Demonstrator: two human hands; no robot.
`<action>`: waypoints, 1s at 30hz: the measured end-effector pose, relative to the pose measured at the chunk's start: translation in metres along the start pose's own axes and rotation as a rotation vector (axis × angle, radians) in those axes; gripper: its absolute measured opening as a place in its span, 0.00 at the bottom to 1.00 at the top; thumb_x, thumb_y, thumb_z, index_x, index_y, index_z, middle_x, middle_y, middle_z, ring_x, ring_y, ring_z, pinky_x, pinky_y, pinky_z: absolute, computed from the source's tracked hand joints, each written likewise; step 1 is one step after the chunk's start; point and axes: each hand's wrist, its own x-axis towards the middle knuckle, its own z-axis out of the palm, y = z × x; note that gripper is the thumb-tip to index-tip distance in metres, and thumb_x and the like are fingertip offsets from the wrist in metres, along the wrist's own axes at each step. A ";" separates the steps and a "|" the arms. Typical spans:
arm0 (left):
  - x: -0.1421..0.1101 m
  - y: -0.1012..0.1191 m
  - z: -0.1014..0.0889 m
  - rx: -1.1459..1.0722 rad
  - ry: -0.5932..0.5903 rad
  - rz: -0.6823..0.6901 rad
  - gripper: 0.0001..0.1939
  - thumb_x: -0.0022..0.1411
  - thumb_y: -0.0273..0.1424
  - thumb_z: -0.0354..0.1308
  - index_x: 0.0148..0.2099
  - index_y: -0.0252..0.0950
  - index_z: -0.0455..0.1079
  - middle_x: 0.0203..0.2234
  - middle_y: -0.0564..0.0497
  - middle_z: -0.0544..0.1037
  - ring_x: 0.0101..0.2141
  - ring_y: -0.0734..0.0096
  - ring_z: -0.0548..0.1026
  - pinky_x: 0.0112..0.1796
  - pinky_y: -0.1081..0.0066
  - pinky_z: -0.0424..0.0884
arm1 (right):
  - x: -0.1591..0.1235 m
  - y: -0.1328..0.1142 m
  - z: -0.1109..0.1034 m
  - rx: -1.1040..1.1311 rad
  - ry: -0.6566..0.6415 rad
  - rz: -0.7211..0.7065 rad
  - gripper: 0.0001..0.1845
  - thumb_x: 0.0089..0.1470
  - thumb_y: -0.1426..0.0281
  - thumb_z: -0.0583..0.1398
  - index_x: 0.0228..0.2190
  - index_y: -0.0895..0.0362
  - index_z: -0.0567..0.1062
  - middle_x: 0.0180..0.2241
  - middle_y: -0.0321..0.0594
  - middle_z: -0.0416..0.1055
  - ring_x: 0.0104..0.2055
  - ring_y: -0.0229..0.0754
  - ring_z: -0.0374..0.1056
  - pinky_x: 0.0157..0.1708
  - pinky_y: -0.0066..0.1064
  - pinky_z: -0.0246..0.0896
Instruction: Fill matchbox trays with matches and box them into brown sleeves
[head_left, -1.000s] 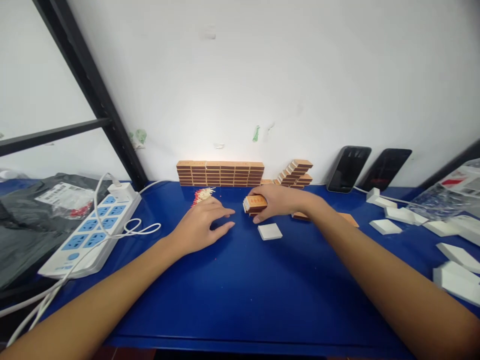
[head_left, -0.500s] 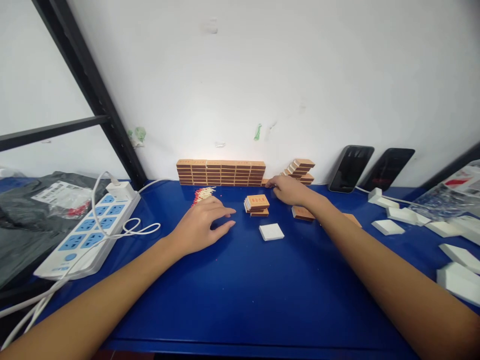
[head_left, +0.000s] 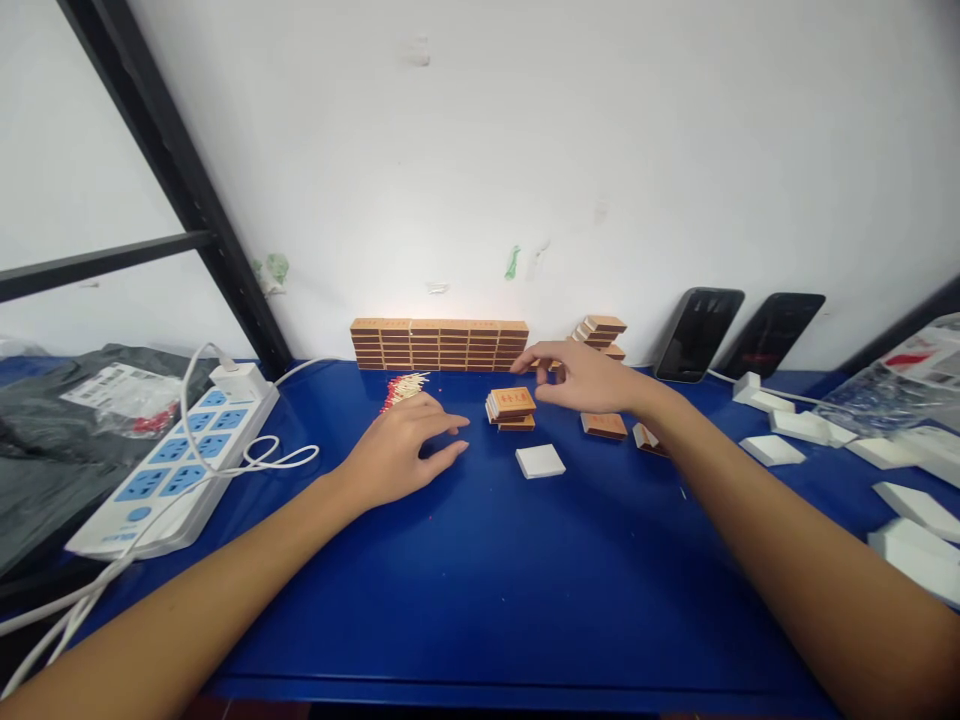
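Note:
My left hand (head_left: 405, 448) rests on the blue table with its fingers apart, holding nothing. Just behind it lies a pile of red-tipped matches (head_left: 406, 387), partly hidden by the hand. My right hand (head_left: 574, 375) hovers with parted fingers and nothing between them, above and behind a small stack of matchboxes (head_left: 515, 402). A neat wall of stacked matchboxes (head_left: 440, 346) stands against the white wall. Behind the right hand a stepped stack of matchboxes (head_left: 604, 326) is partly covered. A white matchbox tray (head_left: 540, 461) lies in front of the small stack.
Right of the small stack lie a single matchbox (head_left: 604, 426) and another matchbox (head_left: 646, 438) beside my forearm. Two phones (head_left: 699, 335) lean on the wall. White blocks (head_left: 772, 450) are scattered at the right. A power strip (head_left: 176, 465) with white cables occupies the left.
My right hand has drawn back from the foot of the matchbox wall toward the small stack, and its fingers have spread. The left hand has stayed in place.

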 end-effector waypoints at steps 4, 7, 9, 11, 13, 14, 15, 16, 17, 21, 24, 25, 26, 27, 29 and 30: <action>0.000 0.000 -0.001 0.004 0.009 0.000 0.14 0.71 0.35 0.62 0.54 0.34 0.79 0.38 0.44 0.82 0.41 0.60 0.78 0.43 0.59 0.78 | -0.011 -0.029 0.006 -0.047 -0.112 -0.106 0.34 0.49 0.62 0.68 0.59 0.51 0.74 0.59 0.46 0.73 0.57 0.56 0.70 0.55 0.43 0.67; 0.001 0.000 -0.001 0.010 0.010 -0.001 0.14 0.70 0.34 0.63 0.54 0.35 0.79 0.38 0.45 0.82 0.41 0.60 0.78 0.43 0.59 0.78 | -0.007 -0.029 0.015 -0.092 -0.090 -0.111 0.32 0.50 0.58 0.69 0.56 0.53 0.75 0.57 0.47 0.74 0.57 0.57 0.70 0.55 0.43 0.65; 0.000 0.000 -0.001 0.013 0.011 0.004 0.14 0.70 0.34 0.63 0.55 0.35 0.79 0.38 0.46 0.82 0.41 0.60 0.78 0.42 0.60 0.78 | -0.003 -0.025 0.017 -0.079 -0.104 -0.081 0.26 0.51 0.56 0.69 0.49 0.53 0.78 0.50 0.46 0.78 0.51 0.55 0.73 0.49 0.40 0.66; 0.000 0.000 -0.001 0.014 0.015 0.013 0.14 0.71 0.34 0.62 0.55 0.35 0.79 0.38 0.46 0.82 0.41 0.60 0.78 0.42 0.60 0.78 | 0.001 -0.021 0.015 -0.059 -0.124 -0.046 0.21 0.51 0.54 0.69 0.43 0.54 0.79 0.44 0.44 0.80 0.45 0.52 0.74 0.43 0.38 0.65; -0.001 0.000 -0.001 0.015 0.015 0.015 0.14 0.71 0.34 0.62 0.54 0.35 0.79 0.37 0.46 0.82 0.41 0.60 0.78 0.42 0.60 0.78 | 0.003 -0.022 0.013 -0.056 -0.129 -0.016 0.20 0.50 0.54 0.69 0.39 0.54 0.79 0.41 0.43 0.80 0.43 0.51 0.74 0.40 0.36 0.64; -0.001 0.000 -0.001 0.015 0.013 0.012 0.14 0.71 0.34 0.62 0.54 0.34 0.79 0.37 0.45 0.82 0.41 0.60 0.78 0.42 0.60 0.78 | 0.003 -0.023 0.013 -0.058 -0.131 -0.006 0.19 0.50 0.55 0.69 0.38 0.54 0.79 0.40 0.43 0.80 0.42 0.50 0.74 0.39 0.36 0.63; -0.001 0.000 -0.001 0.015 0.009 0.009 0.14 0.71 0.34 0.62 0.54 0.34 0.79 0.37 0.45 0.82 0.41 0.60 0.78 0.42 0.60 0.78 | 0.002 -0.025 0.012 -0.063 -0.136 0.001 0.18 0.50 0.55 0.69 0.37 0.55 0.79 0.39 0.43 0.80 0.41 0.49 0.73 0.38 0.35 0.62; -0.001 0.000 -0.001 0.014 0.004 0.004 0.14 0.71 0.34 0.62 0.54 0.34 0.79 0.37 0.45 0.82 0.41 0.60 0.78 0.42 0.60 0.78 | 0.002 -0.026 0.012 -0.070 -0.145 0.006 0.17 0.51 0.55 0.69 0.35 0.55 0.79 0.38 0.42 0.79 0.40 0.49 0.73 0.37 0.35 0.62; 0.000 0.000 -0.001 0.013 -0.001 0.000 0.14 0.71 0.34 0.62 0.54 0.34 0.79 0.37 0.45 0.82 0.41 0.60 0.78 0.42 0.60 0.78 | 0.001 -0.027 0.011 -0.078 -0.156 0.008 0.17 0.51 0.55 0.69 0.34 0.55 0.78 0.37 0.42 0.79 0.38 0.48 0.73 0.36 0.35 0.61; 0.001 0.001 -0.002 0.015 -0.002 -0.006 0.14 0.71 0.34 0.62 0.54 0.33 0.79 0.37 0.44 0.82 0.42 0.60 0.78 0.43 0.59 0.78 | 0.003 -0.014 -0.007 -0.133 -0.121 0.028 0.21 0.52 0.51 0.68 0.35 0.55 0.77 0.34 0.42 0.77 0.35 0.47 0.70 0.32 0.35 0.57; 0.001 0.001 -0.002 0.005 -0.012 -0.015 0.14 0.71 0.34 0.62 0.54 0.33 0.80 0.38 0.44 0.81 0.41 0.60 0.78 0.43 0.59 0.78 | 0.010 0.008 -0.030 -0.210 0.010 0.116 0.22 0.53 0.50 0.67 0.36 0.55 0.77 0.33 0.42 0.77 0.35 0.47 0.70 0.33 0.35 0.56; 0.000 0.001 -0.002 0.002 -0.018 -0.019 0.14 0.70 0.34 0.62 0.54 0.33 0.80 0.38 0.44 0.82 0.41 0.60 0.78 0.43 0.59 0.78 | 0.014 0.016 -0.036 -0.217 0.051 0.154 0.21 0.53 0.51 0.67 0.37 0.55 0.77 0.35 0.42 0.77 0.36 0.48 0.70 0.33 0.35 0.56; 0.000 0.000 -0.002 0.001 -0.021 -0.022 0.14 0.70 0.34 0.63 0.54 0.33 0.79 0.38 0.44 0.82 0.42 0.59 0.78 0.43 0.59 0.78 | 0.019 0.023 -0.041 -0.220 0.072 0.182 0.20 0.53 0.52 0.67 0.38 0.55 0.78 0.36 0.42 0.78 0.37 0.48 0.70 0.34 0.35 0.57; 0.000 0.000 -0.002 0.000 -0.022 -0.023 0.14 0.70 0.34 0.63 0.54 0.33 0.79 0.38 0.44 0.82 0.42 0.59 0.78 0.42 0.59 0.78 | 0.024 0.030 -0.043 -0.237 0.087 0.201 0.19 0.53 0.53 0.68 0.38 0.55 0.77 0.37 0.42 0.78 0.38 0.48 0.71 0.34 0.35 0.58; -0.001 -0.001 -0.001 0.000 -0.014 -0.019 0.14 0.70 0.33 0.63 0.55 0.33 0.79 0.38 0.45 0.82 0.42 0.59 0.79 0.42 0.59 0.78 | 0.036 0.040 -0.041 -0.301 0.100 0.215 0.16 0.54 0.57 0.68 0.38 0.55 0.77 0.38 0.43 0.78 0.38 0.48 0.71 0.35 0.35 0.59; -0.001 -0.001 -0.001 0.000 -0.009 -0.018 0.14 0.70 0.33 0.63 0.55 0.33 0.79 0.38 0.45 0.82 0.42 0.59 0.79 0.42 0.59 0.78 | 0.042 0.045 -0.038 -0.339 0.107 0.219 0.14 0.54 0.59 0.68 0.38 0.55 0.77 0.39 0.43 0.78 0.39 0.48 0.72 0.36 0.35 0.59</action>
